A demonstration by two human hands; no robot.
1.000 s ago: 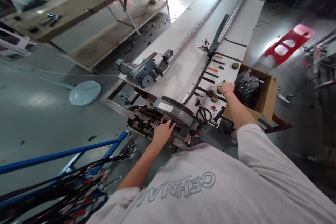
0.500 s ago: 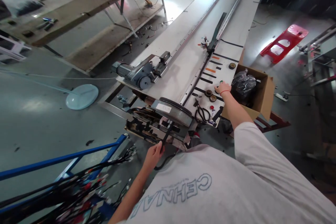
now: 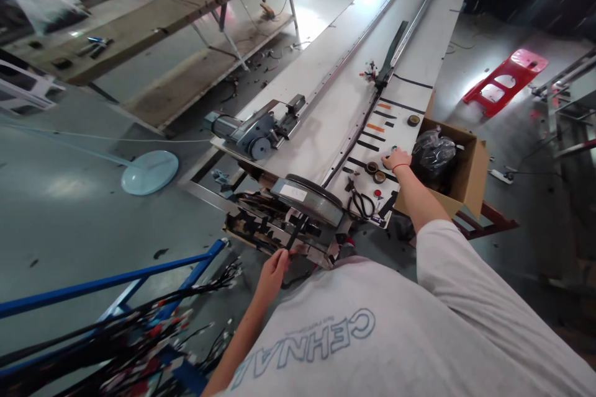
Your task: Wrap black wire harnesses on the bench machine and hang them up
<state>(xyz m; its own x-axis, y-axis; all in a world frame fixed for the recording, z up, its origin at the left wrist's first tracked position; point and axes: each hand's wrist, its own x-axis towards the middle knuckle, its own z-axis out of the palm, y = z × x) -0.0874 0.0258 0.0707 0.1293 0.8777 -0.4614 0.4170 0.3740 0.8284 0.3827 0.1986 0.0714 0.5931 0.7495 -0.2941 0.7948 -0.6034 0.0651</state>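
Note:
My left hand [image 3: 274,270] is closed on a black cable-like strip [image 3: 296,234], which runs up toward the underside of a grey reel-like drum [image 3: 307,198] at the table's near end. My right hand [image 3: 398,159] rests low over the white tabletop, its fingers bent around a small dark item that I cannot make out. A green button [image 3: 394,148] lies just beyond the fingers. Close by on the left are two rolls of tape [image 3: 372,167]. Nearer to me lie black-handled scissors [image 3: 359,200] and a red button [image 3: 377,193].
Short black and orange tape strips [image 3: 375,128] line the long table [image 3: 321,155]. A motor unit [image 3: 254,136] sits on its left edge. At right stands a cardboard box [image 3: 470,167] with a black plastic bag inside. A blue frame [image 3: 177,270] with wire bundles is at lower left.
The camera view has shifted slightly. My left hand stays on the black strip, and my right hand stays in about the same place on the tabletop.

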